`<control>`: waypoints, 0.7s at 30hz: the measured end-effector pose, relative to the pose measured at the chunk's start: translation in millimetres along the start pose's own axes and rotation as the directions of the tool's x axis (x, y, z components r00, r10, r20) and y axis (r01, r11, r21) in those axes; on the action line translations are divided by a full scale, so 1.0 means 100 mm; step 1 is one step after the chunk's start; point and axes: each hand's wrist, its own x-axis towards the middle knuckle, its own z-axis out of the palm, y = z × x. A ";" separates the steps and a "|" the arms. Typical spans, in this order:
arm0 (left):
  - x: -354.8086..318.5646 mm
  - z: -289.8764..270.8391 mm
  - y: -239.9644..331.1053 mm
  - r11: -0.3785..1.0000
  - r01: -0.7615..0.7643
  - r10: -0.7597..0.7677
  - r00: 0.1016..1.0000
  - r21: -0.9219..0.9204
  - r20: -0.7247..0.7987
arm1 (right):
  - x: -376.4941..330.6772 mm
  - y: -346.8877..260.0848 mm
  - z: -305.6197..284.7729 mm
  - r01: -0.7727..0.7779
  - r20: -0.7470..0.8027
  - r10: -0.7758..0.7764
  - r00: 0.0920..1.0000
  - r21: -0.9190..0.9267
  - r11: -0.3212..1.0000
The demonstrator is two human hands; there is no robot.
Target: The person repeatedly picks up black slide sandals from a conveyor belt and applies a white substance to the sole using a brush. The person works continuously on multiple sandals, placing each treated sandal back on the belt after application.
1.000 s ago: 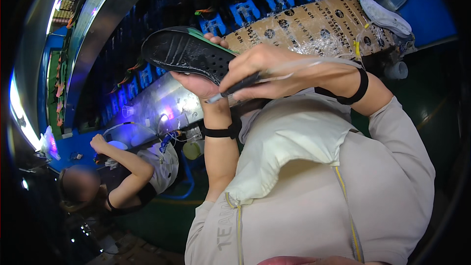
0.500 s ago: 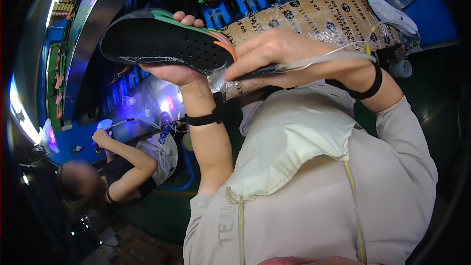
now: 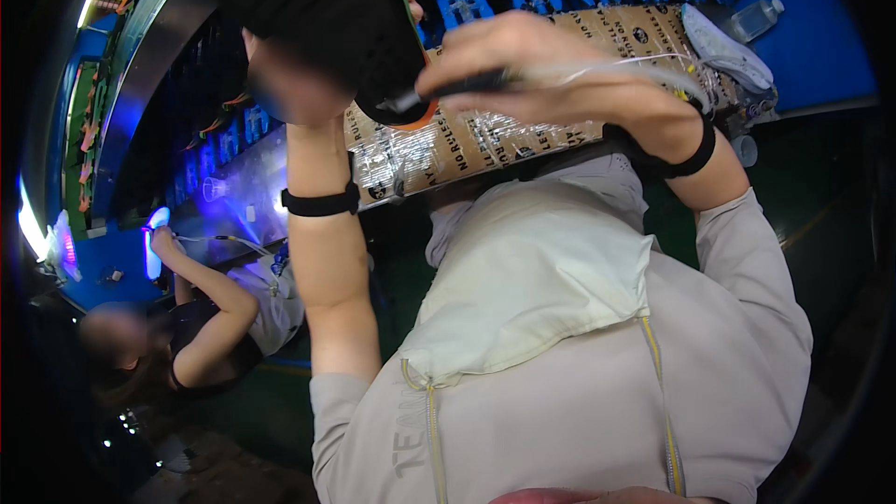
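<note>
Surface clad in brown cardboard and clear film [image 3: 420, 154], one o'clock; white sole-shaped piece [image 3: 726, 49], two; co-worker [image 3: 229, 306], eight; black, orange-edged shoe sole [image 3: 317, 9], eleven, left fingers [image 3: 413, 2] gripping it; right fingers [image 3: 457, 63] pinched around black pen-like tool [image 3: 474, 83].

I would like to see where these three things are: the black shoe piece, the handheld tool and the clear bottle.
Black shoe piece [image 3: 313, 5]: head view, middle of its dark face.
Handheld tool [image 3: 474, 83]: head view, its blurred black handle.
Clear bottle [image 3: 752, 21]: head view, middle of its body.

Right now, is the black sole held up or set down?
Held up: the left hand grips the black sole, with fingertips showing past its far edge.
</note>
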 end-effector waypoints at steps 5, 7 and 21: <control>0.16 -0.03 -0.02 0.965 0.203 -0.169 0.965 0.164 -0.201 | 0.06 0.07 -0.14 0.097 0.117 -0.099 0.988 0.028 0.995; 0.24 -0.06 -0.08 0.937 0.246 -0.121 0.893 0.246 -0.433 | 0.09 0.02 -0.13 0.053 0.085 -0.045 0.995 -0.089 0.995; 0.47 0.16 -0.06 0.428 0.684 -0.381 0.729 0.591 -0.568 | 0.03 0.08 -0.12 0.062 0.277 -0.057 0.959 -0.006 0.998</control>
